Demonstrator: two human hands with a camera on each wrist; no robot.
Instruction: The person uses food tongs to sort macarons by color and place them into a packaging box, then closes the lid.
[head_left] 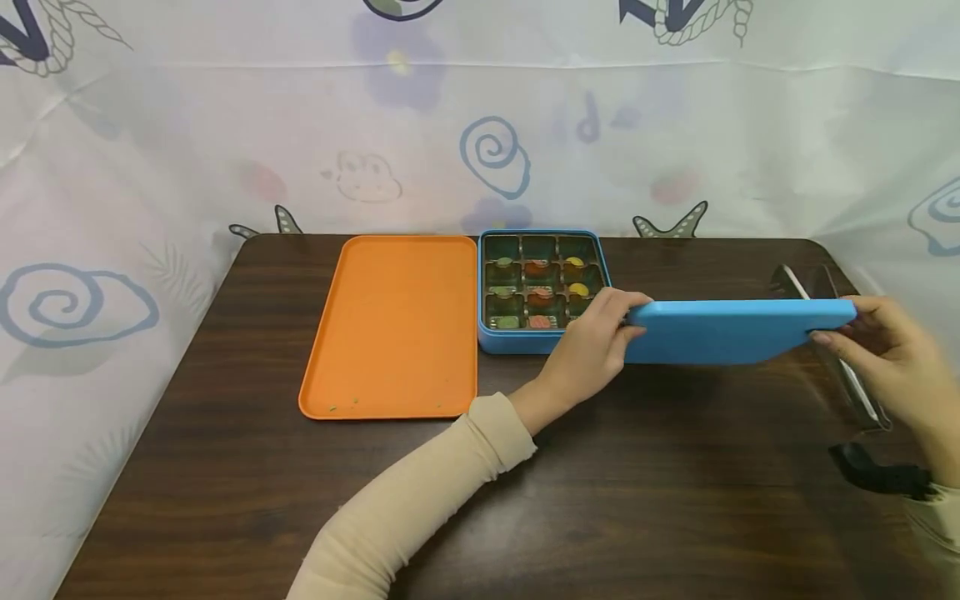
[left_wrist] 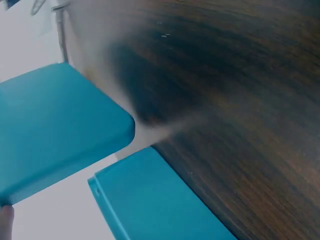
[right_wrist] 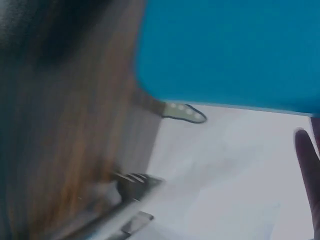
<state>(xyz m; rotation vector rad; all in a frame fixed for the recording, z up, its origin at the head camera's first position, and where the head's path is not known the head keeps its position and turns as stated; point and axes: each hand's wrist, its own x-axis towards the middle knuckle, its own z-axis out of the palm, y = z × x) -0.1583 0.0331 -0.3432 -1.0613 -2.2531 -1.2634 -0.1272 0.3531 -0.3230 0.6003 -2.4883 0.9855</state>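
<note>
A blue lid [head_left: 735, 337] is held up level off the table between both hands. My left hand [head_left: 588, 346] pinches its left end, in front of the box's right part. The right hand [head_left: 892, 354] grips the other end with the thumb on the near side. Behind the left hand sits an uncovered blue box [head_left: 517, 342], divided into several compartments with small green, red and yellow pieces inside. In the left wrist view the lid [left_wrist: 60, 120] hangs beside the box [left_wrist: 165, 200]. The right wrist view shows the lid [right_wrist: 230, 55] and a dark finger [right_wrist: 307, 160].
An orange tray [head_left: 397, 325] with a few small crumbs stands directly left of the box. Near the right table edge lies a long metal utensil [head_left: 862, 396], partly hidden by the lid and right hand. Patterned white cloth [head_left: 420, 150] hangs behind the dark wooden table [head_left: 600, 500].
</note>
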